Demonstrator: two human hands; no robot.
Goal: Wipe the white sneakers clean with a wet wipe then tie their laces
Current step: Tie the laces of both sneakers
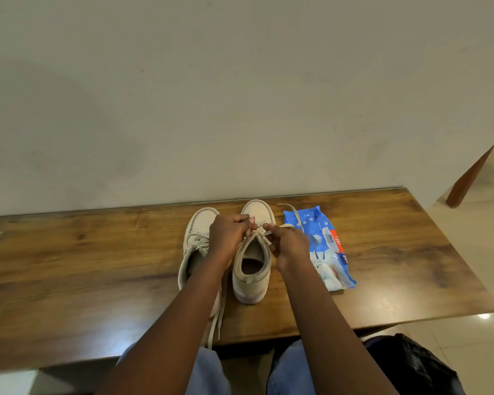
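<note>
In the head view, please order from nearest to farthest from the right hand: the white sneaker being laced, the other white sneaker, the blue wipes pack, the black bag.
1. White sneaker being laced: the right hand pinches its lace.
2. Blue plastic wipes pack: at its right.
3. Other white sneaker: beyond the left hand.
4. Black bag: low right, off the table.
</note>
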